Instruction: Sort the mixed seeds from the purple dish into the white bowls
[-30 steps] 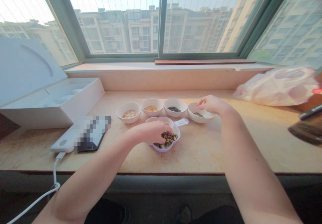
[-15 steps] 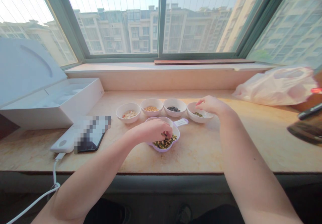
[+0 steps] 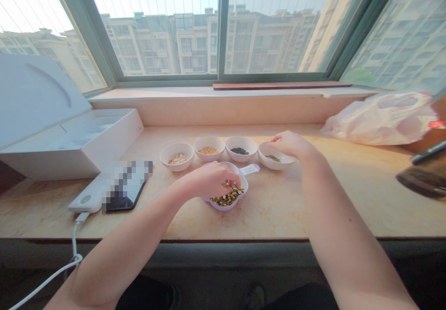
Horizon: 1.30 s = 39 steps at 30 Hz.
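Observation:
My left hand hangs low over a purple-rimmed bowl of mixed beans, its fingers curled together just above them. Whatever those fingertips pinch is too small to make out. A label sits on the bowl's handle. To the right, my right hand is at a white bowl with a few green beans, fingers bent together over its far side. I cannot see what they hold. Left of it stand white bowls of black beans, yellow beans and pale flat pieces.
An opened white box stands at the left, behind a phone and a white power bank with its cable. At the right are a plastic bag and a dark rounded object. The window rises behind the counter.
My left fingers have lifted slightly from the mixed beans. My right hand has stayed at the green-bean bowl, with its fingers moved a little lower. The bowls have kept their places.

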Tool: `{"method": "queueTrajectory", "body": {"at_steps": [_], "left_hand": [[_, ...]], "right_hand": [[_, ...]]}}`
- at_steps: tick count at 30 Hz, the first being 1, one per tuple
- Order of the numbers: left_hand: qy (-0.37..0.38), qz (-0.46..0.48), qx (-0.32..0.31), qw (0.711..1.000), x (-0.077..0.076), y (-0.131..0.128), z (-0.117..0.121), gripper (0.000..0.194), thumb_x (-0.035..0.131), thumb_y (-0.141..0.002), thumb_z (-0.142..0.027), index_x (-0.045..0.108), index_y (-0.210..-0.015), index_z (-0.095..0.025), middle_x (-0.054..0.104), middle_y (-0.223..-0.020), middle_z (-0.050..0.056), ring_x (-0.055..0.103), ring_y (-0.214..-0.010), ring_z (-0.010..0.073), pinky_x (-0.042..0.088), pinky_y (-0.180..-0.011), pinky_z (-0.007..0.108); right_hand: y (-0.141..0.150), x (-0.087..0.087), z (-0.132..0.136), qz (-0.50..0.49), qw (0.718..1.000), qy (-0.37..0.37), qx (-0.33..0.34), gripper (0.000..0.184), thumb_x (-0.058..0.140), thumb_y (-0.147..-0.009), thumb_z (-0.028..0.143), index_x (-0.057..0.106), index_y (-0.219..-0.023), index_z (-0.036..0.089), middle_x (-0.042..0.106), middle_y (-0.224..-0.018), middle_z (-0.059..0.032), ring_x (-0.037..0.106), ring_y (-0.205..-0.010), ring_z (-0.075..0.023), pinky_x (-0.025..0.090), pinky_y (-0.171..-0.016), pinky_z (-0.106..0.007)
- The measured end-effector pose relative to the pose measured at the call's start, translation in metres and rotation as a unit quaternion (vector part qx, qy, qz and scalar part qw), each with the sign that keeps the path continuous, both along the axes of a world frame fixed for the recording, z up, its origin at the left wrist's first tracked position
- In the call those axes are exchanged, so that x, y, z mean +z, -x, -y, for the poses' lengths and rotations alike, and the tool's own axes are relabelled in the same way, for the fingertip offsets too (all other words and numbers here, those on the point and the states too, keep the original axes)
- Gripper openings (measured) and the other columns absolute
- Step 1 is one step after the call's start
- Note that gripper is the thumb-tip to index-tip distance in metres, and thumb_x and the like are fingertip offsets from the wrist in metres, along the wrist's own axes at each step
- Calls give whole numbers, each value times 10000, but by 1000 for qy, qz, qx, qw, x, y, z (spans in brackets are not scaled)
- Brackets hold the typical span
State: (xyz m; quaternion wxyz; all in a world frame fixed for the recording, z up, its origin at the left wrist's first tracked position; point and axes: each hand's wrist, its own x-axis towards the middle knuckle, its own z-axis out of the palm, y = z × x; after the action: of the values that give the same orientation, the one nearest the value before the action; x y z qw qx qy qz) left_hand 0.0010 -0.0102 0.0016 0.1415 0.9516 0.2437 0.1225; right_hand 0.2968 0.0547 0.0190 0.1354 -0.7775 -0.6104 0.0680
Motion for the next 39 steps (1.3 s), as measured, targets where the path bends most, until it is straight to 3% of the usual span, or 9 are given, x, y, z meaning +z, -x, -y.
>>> {"method": "queueTrajectory", "body": {"at_steps": [5, 10, 14, 17, 26, 30, 33, 35, 39], "left_hand": [[-17, 19, 22, 999, -1, -1, -1, 269, 627, -878, -86, 799, -1004, -251, 785, -954, 27, 733, -869, 189, 549, -860, 316], [-55, 116, 134, 983, 0, 2, -7, 287, 600, -907, -77, 780, -1061, -238, 792, -961, 20, 730, -875, 176, 556, -861, 314], [-80, 220, 223, 946, 1, 6, -15, 267, 653, -898, -85, 768, -1089, -233, 789, -941, 11, 726, -837, 160, 558, -848, 305], [-86, 262, 247, 929, 0, 8, -19, 262, 706, -893, -119, 754, -1122, -238, 788, -916, 3, 728, -824, 157, 560, -882, 320], [-129, 247, 188, 942, -5, 6, -23, 236, 681, -914, -97, 747, -1101, -225, 788, -1034, 39, 727, -962, 186, 550, -943, 348], [-99, 213, 236, 943, -3, 5, -18, 370, 635, -963, -187, 637, -1332, -222, 756, -1147, 62, 723, -963, 184, 555, -905, 332], [-50, 107, 272, 955, 3, 8, -10, 385, 623, -952, -225, 608, -1335, -184, 747, -1134, 77, 717, -944, 206, 548, -870, 334], [-18, -4, 234, 972, 9, 10, -5, 224, 606, -962, -280, 691, -1147, -186, 749, -1065, 71, 708, -958, 232, 534, -848, 334], [47, -144, 83, 985, 18, 14, 1, 293, 745, -869, -420, 725, -1086, -223, 713, -1144, 56, 660, -1114, 252, 508, -886, 301]], "right_hand": [[10, 3, 1, -12, 999, -48, 20, 178, 701, -838, 302, 824, -929, 210, 802, -1033, -119, 720, -912, -264, 508, -752, -322], [48, 0, 9, -169, 955, -144, 197, 216, 670, -873, 322, 808, -934, 168, 785, -893, -93, 679, -783, -202, 495, -731, -303], [81, -8, 22, -360, 875, -4, 323, 410, 693, -869, 504, 785, -1079, 164, 705, -710, -30, 538, -542, -125, 396, -524, -270], [95, -14, 28, -413, 826, 79, 375, 471, 723, -841, 618, 774, -964, 166, 639, -624, 1, 498, -485, -99, 360, -481, -246], [111, -29, 31, -524, 777, 57, 344, 556, 788, -740, 704, 672, -713, 161, 456, -545, 56, 350, -486, -68, 234, -452, -231], [109, -26, 30, -509, 798, 16, 322, 525, 772, -761, 679, 697, -744, 160, 464, -552, 50, 357, -506, -81, 266, -483, -244], [101, -21, 25, -431, 853, -71, 286, 426, 724, -839, 586, 764, -869, 163, 554, -583, 19, 442, -542, -117, 360, -546, -276], [94, -17, 21, -333, 897, -144, 252, 299, 712, -868, 457, 791, -907, 171, 654, -661, -18, 525, -603, -150, 425, -626, -306], [80, -13, 14, -163, 948, -190, 198, 169, 670, -892, 255, 811, -943, 178, 744, -776, -56, 625, -702, -192, 486, -742, -333]]}}
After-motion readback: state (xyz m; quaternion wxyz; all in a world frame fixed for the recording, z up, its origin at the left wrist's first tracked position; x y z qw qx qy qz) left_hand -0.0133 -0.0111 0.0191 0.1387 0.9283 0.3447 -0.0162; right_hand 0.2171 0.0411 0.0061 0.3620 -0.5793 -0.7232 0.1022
